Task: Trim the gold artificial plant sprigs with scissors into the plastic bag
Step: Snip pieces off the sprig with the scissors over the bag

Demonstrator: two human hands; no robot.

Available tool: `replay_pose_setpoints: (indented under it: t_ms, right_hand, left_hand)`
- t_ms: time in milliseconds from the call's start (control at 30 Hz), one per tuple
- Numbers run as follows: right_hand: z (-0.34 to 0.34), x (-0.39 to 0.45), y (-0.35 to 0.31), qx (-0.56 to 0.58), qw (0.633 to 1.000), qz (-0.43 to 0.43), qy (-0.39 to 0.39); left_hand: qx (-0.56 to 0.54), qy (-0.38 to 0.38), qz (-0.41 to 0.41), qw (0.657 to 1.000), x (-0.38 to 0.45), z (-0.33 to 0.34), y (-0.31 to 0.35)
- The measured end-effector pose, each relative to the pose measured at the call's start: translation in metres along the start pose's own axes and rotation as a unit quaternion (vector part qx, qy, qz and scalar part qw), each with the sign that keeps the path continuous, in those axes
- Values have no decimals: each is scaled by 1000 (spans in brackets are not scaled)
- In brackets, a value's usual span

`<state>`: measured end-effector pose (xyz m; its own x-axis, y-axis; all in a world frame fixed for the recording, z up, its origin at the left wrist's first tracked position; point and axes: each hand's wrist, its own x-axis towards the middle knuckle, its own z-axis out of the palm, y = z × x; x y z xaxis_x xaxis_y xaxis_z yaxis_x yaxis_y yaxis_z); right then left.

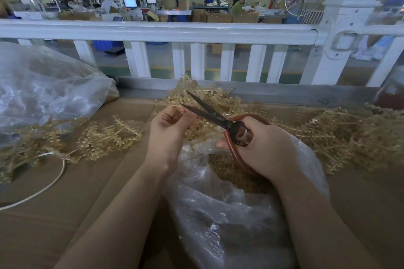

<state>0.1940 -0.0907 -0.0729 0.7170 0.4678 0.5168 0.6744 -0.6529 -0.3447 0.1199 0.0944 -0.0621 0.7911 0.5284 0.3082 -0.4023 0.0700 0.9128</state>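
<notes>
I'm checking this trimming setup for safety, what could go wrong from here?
The open scissors in the right hand point at the left hand pinching the sprig; fingertips could get nicked. Cuttings may miss the plastic bag and land on the cardboard.

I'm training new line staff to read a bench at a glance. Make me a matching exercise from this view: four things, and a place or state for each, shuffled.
Things:
1. scissors
2. left hand
3. plastic bag
4. white cable

Places or states:
A. lies curved on the cardboard, far left
B. blades open
C. holds trimmed gold bits, below the hands
D. pinches a gold sprig

Pairs: 1-B, 2-D, 3-C, 4-A
</notes>
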Motion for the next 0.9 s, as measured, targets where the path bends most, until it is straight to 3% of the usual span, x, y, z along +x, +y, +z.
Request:
replay_pose_setpoints:
  t_ms: [200, 500, 700, 900]
  right_hand:
    - [-7, 2, -1, -28, 998, 11, -47]
    - [-5, -2, -4, 6, 998, -54, 22]
    - [-3, 0, -2, -25, 1000, 0, -3]
    - [-5, 2, -2, -12, 999, -1, -46]
  left_hand:
    - [18, -23, 3, 1000, -1, -3, -2]
    - [23, -14, 16, 1000, 0, 1, -1]
    - [14, -45, 8, 999, 0, -2, -3]
    - [8, -58, 3, 998, 0, 0, -3]
